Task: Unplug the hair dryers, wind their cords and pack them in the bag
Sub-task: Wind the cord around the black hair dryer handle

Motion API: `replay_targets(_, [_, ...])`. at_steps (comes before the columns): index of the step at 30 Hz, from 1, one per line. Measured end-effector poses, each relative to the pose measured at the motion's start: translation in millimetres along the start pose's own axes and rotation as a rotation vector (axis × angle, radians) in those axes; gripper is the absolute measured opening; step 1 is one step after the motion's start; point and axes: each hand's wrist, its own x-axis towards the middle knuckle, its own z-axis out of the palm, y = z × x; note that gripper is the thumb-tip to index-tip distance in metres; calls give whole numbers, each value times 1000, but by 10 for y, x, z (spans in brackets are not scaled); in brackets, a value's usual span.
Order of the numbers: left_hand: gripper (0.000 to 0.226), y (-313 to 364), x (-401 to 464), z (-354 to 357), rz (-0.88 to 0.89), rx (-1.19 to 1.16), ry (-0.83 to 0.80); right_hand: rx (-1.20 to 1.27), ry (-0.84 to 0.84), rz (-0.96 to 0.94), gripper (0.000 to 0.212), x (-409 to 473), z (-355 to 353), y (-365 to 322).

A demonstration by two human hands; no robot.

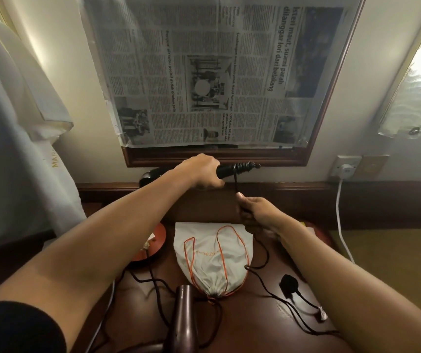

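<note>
My left hand (200, 171) grips a black hair dryer (226, 170) by its handle, held up in front of the mirror frame. Several turns of its black cord (245, 167) are wound round the handle's end. My right hand (257, 212) pinches the same cord just below the handle, and the rest trails down over the desk to a black plug (288, 285). A white drawstring bag (213, 256) with orange strings lies flat in the middle of the desk. A second, brown hair dryer (185, 314) lies in front of the bag, its cord loose around it.
A dark wooden desk (260, 324) carries everything. An orange round object (153, 240) sits left of the bag. A wall socket (345, 169) at right holds a white plug with a white cable running down. A newspaper-covered mirror (204, 72) hangs above. White cloth (13, 149) hangs at left.
</note>
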Motion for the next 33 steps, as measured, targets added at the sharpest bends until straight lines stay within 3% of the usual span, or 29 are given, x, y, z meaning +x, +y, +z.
replay_targets(4, [17, 15, -16, 8, 26, 4, -35, 146, -23, -17, 31, 61, -89, 115])
replay_targets(8, [17, 51, -24, 46, 81, -2, -51, 76, 2, -59, 27, 131, -184, 191])
replay_targets(13, [22, 111, -20, 113, 162, 17, -90, -180, 113, -123, 31, 143, -250, 69])
replay_targets(17, [20, 134, -15, 117, 192, 18, -90, -506, 228, -33, 44, 220, -377, -132])
replay_targets(22, [18, 147, -36, 103, 212, 57, -90, -938, 323, -139, 28, 282, -607, -488])
replay_targets(29, [21, 232, -50, 163, 170, 165, -80, -1043, 308, -327, 25, 144, -511, -996])
replay_targets(33, [10, 207, -42, 198, 95, 105, -47, -1014, 365, -401, 19, 62, -374, -1160])
